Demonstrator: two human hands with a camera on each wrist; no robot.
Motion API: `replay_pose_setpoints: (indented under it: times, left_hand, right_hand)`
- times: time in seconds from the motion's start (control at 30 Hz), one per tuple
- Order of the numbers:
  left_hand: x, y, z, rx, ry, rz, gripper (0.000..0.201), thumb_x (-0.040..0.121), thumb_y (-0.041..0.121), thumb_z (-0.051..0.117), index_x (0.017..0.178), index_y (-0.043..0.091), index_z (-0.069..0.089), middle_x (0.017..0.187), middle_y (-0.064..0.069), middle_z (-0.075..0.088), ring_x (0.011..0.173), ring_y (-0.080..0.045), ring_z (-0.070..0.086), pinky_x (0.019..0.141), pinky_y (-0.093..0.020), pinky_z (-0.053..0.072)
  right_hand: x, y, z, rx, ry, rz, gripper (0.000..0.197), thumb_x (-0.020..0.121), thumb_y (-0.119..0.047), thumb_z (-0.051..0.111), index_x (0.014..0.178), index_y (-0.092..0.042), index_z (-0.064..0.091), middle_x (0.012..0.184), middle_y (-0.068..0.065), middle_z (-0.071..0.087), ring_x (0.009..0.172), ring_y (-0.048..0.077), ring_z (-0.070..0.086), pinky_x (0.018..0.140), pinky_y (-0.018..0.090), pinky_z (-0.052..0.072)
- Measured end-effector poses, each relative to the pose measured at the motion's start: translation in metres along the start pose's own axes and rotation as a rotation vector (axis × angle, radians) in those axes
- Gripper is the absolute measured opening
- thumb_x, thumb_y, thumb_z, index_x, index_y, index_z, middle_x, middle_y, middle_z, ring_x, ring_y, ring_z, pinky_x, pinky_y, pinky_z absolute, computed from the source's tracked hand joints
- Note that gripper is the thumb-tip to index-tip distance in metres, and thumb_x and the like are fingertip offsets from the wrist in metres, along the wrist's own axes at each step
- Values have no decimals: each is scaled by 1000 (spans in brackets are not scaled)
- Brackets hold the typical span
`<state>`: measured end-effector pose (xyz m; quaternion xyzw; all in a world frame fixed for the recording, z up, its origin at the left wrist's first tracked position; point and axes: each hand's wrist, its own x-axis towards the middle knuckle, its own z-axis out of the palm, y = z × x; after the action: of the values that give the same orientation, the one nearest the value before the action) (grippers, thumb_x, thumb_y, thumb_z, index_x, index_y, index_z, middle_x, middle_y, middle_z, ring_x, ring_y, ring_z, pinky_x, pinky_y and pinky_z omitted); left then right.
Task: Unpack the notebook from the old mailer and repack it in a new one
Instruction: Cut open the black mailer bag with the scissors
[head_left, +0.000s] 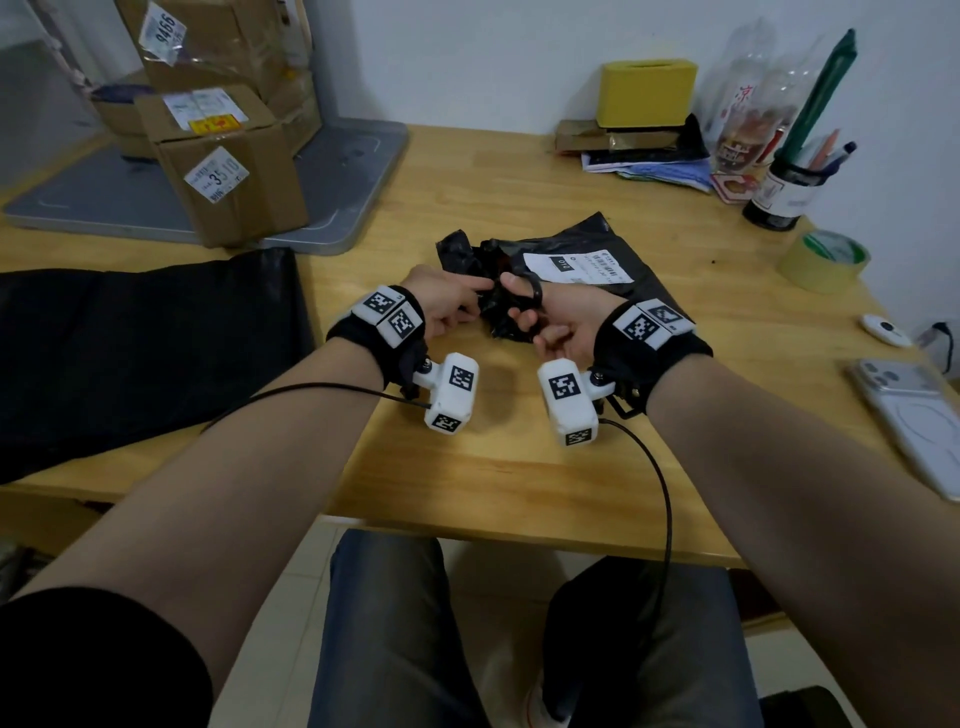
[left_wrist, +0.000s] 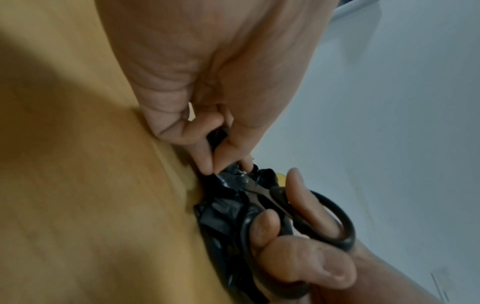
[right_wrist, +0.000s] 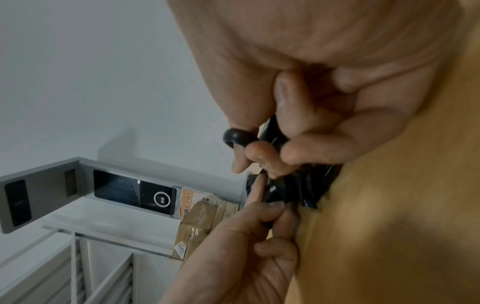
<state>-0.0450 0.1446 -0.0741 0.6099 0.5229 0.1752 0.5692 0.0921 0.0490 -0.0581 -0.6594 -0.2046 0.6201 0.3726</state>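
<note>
the old mailer (head_left: 582, 260), a black plastic bag with a white shipping label (head_left: 576, 267) on top, is lying crumpled on the wooden table (head_left: 467, 457), its near end bunched up between the two hands; the notebook itself is not being shown, so whether it is inside cannot be told. the left hand (head_left: 447, 304) is being held with fingers curled, and a fold of the black plastic is being pinched between its thumb and fingertips (left_wrist: 207, 164). black-handled scissors (left_wrist: 293, 207) are being gripped by the right hand (head_left: 556, 317), with the thumb passed through one loop and fingers through the other, and the blades are being pressed into the bunched plastic just beside the left fingertips. a second black bag (head_left: 140, 338) is lying flat at the left edge of the table, well apart from the hands.
</note>
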Motion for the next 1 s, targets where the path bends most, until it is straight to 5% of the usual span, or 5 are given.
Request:
replay_pose_setpoints:
  times: [0.23,0.5,0.73,0.87,1.0]
  left_hand:
    - [9,11,24,-51,38,2,15,84,11,72,99,11,75,84,-5,70,67,-17,66,39,-19,28]
    - [13,24,5,-89,-32,-94,34,87,26,72,117,14,60,109,-2,68,86,-21,74,72,-33,57]
    - [22,25,9,-101,42,49,26,92,-5,60,113,5,71,105,-3,68,95,-15,61,71,-22,54]
    - [30,19,-2,49,97,133,26,91,-1,62,108,13,76,118,-3,70,103,-15,65,88,-29,54]
    - [32,15,-11,180,120,178,37,89,-4,60,117,20,65,122,-13,64,76,-18,62,54,-25,53]
  right_hand:
    - [-3,-1,-26,-35,-40,9,47,90,-63,59,82,-17,57,59,-10,51,27,3,23,37,15,37]
    - [-11,-6,-33,-93,-83,76,55,81,-69,66,84,-14,61,73,0,61,33,2,27,32,12,28]
    - [-29,-5,-40,-143,-127,125,68,75,-76,66,88,-9,61,73,3,61,31,2,27,32,10,26]
    - [-36,-5,-39,-161,-121,114,66,76,-75,65,87,-9,62,71,2,62,30,2,27,35,11,25]
    - [-36,-7,-37,-167,-128,113,68,77,-74,65,91,-8,63,72,1,63,30,2,29,36,11,28]
